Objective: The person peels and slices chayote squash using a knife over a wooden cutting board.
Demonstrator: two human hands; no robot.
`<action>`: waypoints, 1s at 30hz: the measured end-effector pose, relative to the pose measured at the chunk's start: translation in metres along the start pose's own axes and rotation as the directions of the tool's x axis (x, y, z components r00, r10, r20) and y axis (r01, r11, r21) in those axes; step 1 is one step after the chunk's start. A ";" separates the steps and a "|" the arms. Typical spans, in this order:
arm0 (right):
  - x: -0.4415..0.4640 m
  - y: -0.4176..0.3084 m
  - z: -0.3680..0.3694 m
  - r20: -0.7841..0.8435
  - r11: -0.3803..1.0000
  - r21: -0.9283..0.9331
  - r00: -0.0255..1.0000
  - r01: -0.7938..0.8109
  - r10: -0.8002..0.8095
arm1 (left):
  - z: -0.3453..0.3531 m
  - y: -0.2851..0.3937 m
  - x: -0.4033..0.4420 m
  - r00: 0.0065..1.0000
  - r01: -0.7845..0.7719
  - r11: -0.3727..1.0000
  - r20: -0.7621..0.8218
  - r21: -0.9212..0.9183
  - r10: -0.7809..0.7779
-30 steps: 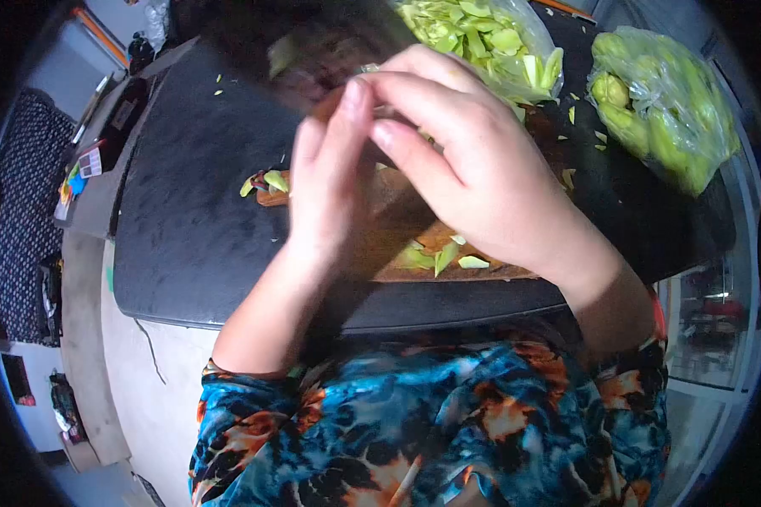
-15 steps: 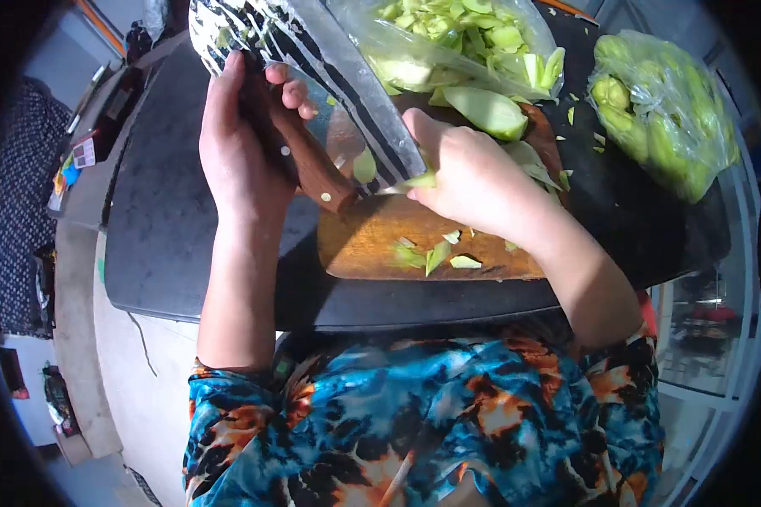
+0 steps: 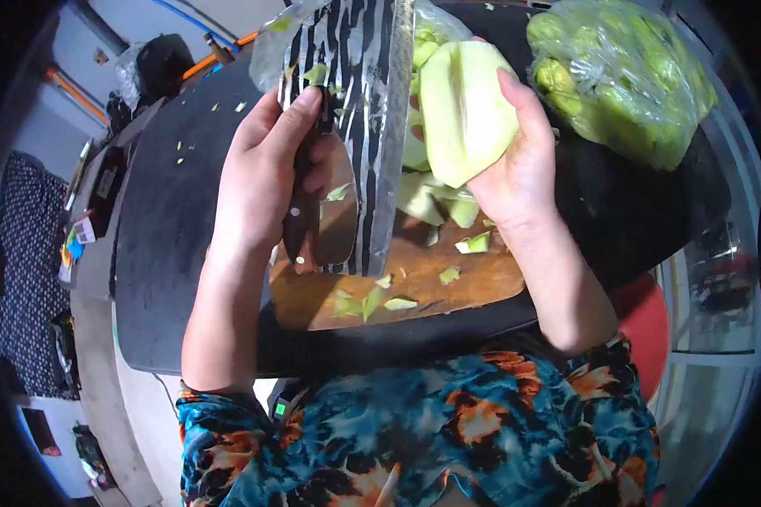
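Note:
My left hand [image 3: 258, 169] is wrapped round the wooden handle of a broad cleaver [image 3: 379, 160], thumb on top near the blade. The blade stands almost upright in view, streaked dark and white, with green bits stuck on it. In my right hand [image 3: 528, 160] lies a pale green, peeled piece of chayote [image 3: 469, 114], its grooved side facing me. Chayote and blade are close beside each other; I cannot tell whether they touch. Below them is a wooden cutting board [image 3: 490, 280] with green scraps [image 3: 473, 243] on it. The blade hides part of the board.
A clear plastic bag of whole chayotes [image 3: 621, 80] sits at the right on the dark table [image 3: 169, 237]. Another plastic bag [image 3: 272, 51] is partly hidden behind the cleaver. A red stool [image 3: 643, 329] shows at the lower right.
My right hand was at the blade's lower end; now it holds the peeled chayote, raised to the right of the blade. The cleaver has turned more upright, and the view has shifted.

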State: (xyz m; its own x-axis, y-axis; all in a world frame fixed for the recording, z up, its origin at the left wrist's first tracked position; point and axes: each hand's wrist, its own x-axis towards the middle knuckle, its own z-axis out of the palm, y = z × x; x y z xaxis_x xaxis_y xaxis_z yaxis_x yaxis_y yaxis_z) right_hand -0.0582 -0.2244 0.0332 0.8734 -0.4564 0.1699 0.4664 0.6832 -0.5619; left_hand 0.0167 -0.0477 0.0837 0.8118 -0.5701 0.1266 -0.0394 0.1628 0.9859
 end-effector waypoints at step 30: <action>0.008 -0.005 0.001 -0.012 0.921 -0.085 0.924 0.381 -0.383 | 0.024 -0.016 0.005 0.998 -0.055 0.994 -0.001 0.096 0.055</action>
State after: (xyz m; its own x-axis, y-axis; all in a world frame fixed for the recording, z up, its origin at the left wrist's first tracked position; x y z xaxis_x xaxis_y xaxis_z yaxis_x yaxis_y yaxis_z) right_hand -0.0533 -0.2313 0.0384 0.6265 -0.6899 0.3626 0.7499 0.4068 -0.5217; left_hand 0.0072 -0.0726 0.0712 0.8089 -0.5594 0.1808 -0.1398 0.1157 0.9834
